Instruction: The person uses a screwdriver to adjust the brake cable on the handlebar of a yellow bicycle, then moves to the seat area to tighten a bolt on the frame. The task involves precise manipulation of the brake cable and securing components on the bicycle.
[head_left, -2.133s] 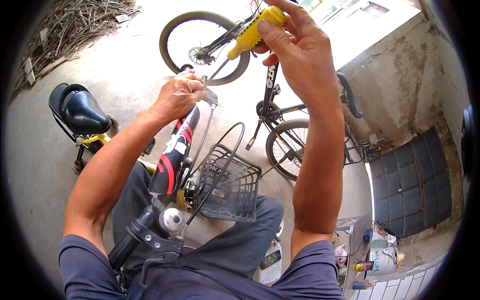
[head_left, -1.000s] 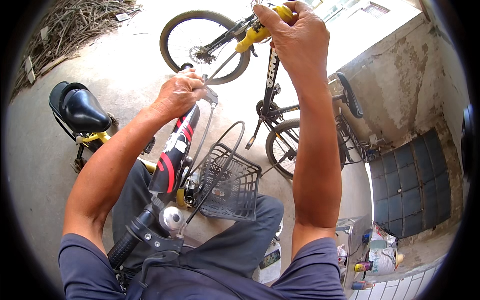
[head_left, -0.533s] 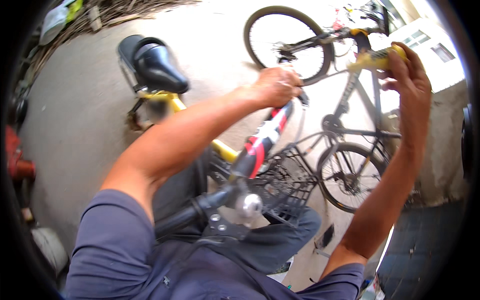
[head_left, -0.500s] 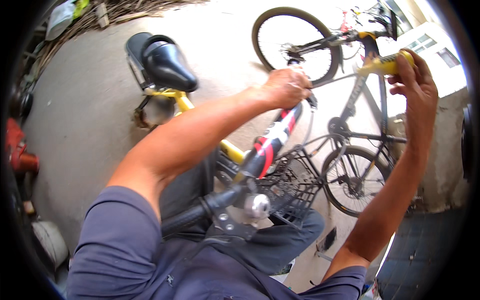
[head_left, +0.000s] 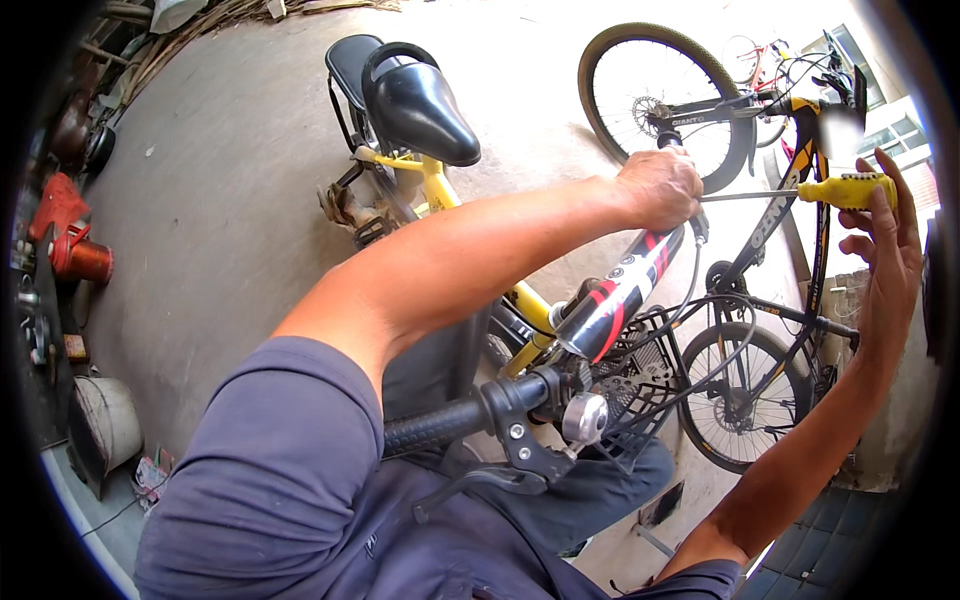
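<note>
A small yellow bicycle (head_left: 437, 188) with a black saddle (head_left: 415, 105) stands before me, its handlebar across my lap. My left hand (head_left: 662, 190) is closed around the far end of the handlebar, by the brake lever mount; its fingertips are partly hidden. In my right hand (head_left: 885, 215) is a screwdriver (head_left: 845, 191) with a yellow handle, pinched between thumb and fingers. Its thin shaft points left and its tip ends at my left hand. Nearer me are a black grip (head_left: 435, 428), a brake lever (head_left: 480, 483) and a silver bell (head_left: 585, 416). A black, white and red sleeve (head_left: 625, 295) covers the bar's middle.
A larger black bicycle (head_left: 770, 215) stands just beyond, to the right. A black wire basket (head_left: 635, 375) sits below the handlebar. Along the left lie a red-orange object (head_left: 80, 250) and a pale bucket (head_left: 105, 425). Sticks (head_left: 190, 50) are piled at the far left.
The view has shifted, so the bicycles appear farther right. The screwdriver now lies nearly level, its shaft clearly visible, reaching my left hand. My left hand stays closed on the handlebar.
</note>
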